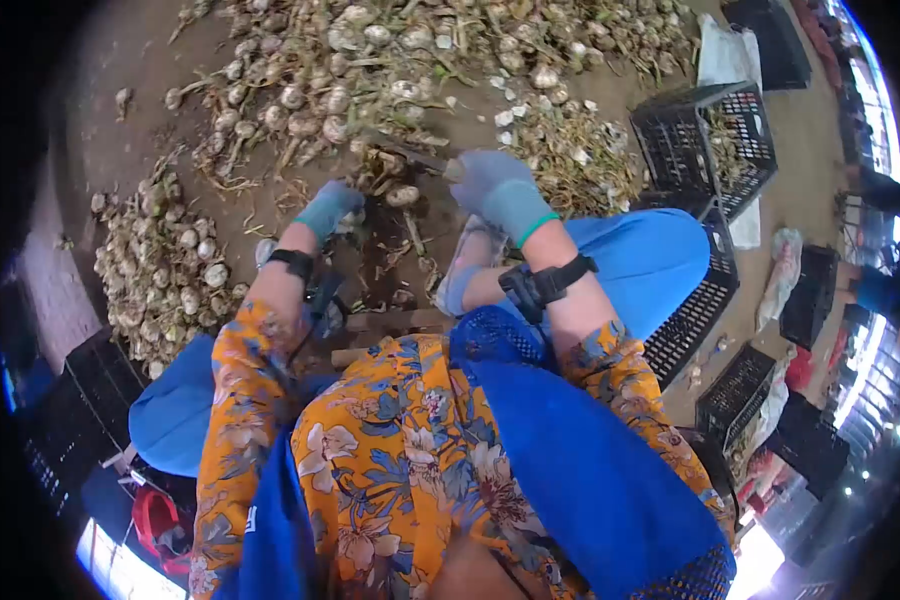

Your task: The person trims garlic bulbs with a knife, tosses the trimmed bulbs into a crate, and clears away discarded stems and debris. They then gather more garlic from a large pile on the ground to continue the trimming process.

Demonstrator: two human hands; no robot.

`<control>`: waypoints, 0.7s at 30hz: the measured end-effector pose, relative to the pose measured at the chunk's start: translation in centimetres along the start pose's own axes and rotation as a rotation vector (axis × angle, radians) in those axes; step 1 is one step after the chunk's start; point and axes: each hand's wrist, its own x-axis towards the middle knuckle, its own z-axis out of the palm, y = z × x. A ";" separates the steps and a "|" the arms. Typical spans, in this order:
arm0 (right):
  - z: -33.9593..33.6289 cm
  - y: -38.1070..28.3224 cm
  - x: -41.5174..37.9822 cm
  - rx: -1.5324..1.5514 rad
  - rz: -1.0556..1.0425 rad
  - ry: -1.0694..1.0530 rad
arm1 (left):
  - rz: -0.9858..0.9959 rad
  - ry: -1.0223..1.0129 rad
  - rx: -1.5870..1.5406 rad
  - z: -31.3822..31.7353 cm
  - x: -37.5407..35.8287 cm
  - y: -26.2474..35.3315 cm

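Note:
My right hand point(490, 182), in a grey-blue glove with a green cuff, is closed round the handle of a dark tool point(410, 153) that points left. The tool's far end lies by a small bunch of garlic point(378, 175) with dry stems. My left hand point(332, 205), gloved too, is at the left of this bunch; its fingers are blurred and partly hidden, so its grip is unclear. Just below the tool lies a whitish bulb point(402, 196). Between my legs a loose stem point(415, 238) rests on the dark ground.
A large garlic heap point(370, 60) spreads ahead, with another pile point(160, 270) at the left. Trimmings point(575, 155) lie at the right, beside black crates point(675, 150). My bent knees point(650, 255) flank the work spot. More crates point(735, 395) stand farther right.

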 end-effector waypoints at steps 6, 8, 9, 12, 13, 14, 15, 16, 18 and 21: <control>1.0 -2.8 -0.4 0.009 -0.083 -0.071 | 0.460 0.050 -0.172 -2.8 -13.5 -0.3; 1.4 -4.5 -0.6 -0.045 -0.177 -0.104 | 0.731 0.326 0.102 -2.2 -15.9 1.7; 1.6 -5.1 -0.9 -0.056 -0.184 -0.098 | 0.473 0.213 0.105 -2.6 -16.7 3.6; 1.8 -6.6 -1.7 -0.038 -0.323 -0.062 | 0.892 0.446 0.666 -1.7 -15.5 2.3; 1.8 -7.0 -1.7 -0.009 -0.363 -0.012 | 0.963 0.351 0.330 -1.3 -15.8 2.4; 1.9 -7.1 -1.9 0.020 -0.404 0.037 | 0.968 0.348 0.328 -1.0 -16.3 2.4; 1.6 -7.2 -2.3 0.019 -0.401 0.039 | 0.611 0.171 -0.008 -1.2 -18.9 5.6; 1.0 -7.5 -2.6 0.019 -0.440 0.013 | 0.243 -0.005 -0.327 -1.3 -20.3 7.4; 1.7 -6.6 -1.7 0.013 -0.479 -0.009 | 0.353 0.002 -0.206 -1.8 -19.8 7.4; 3.7 -2.5 2.5 -0.141 -0.164 -0.152 | 0.545 0.004 -0.035 -2.5 -20.0 7.9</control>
